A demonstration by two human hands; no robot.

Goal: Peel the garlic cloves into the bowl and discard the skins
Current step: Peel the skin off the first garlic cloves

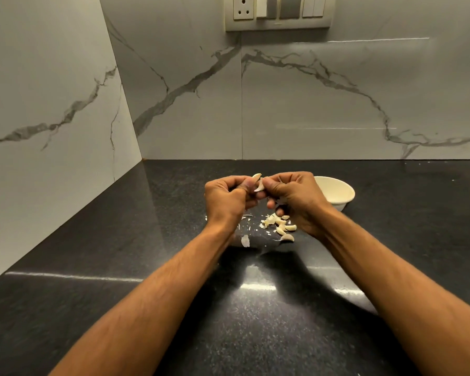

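A garlic clove point(259, 185) is pinched between the curled fingers of the left hand point(225, 199) and right hand point(296, 196), above the dark desk point(120, 267). Loose cloves and skins point(280, 226) are scattered beneath the hands. The white bowl point(337, 195) is set just right of the right hand.

Bare forearms point(158, 280), no sleeves, rings, watch.

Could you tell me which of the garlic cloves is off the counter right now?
The garlic clove pinched between the left hand and right hand; the other cloves lie on the counter.
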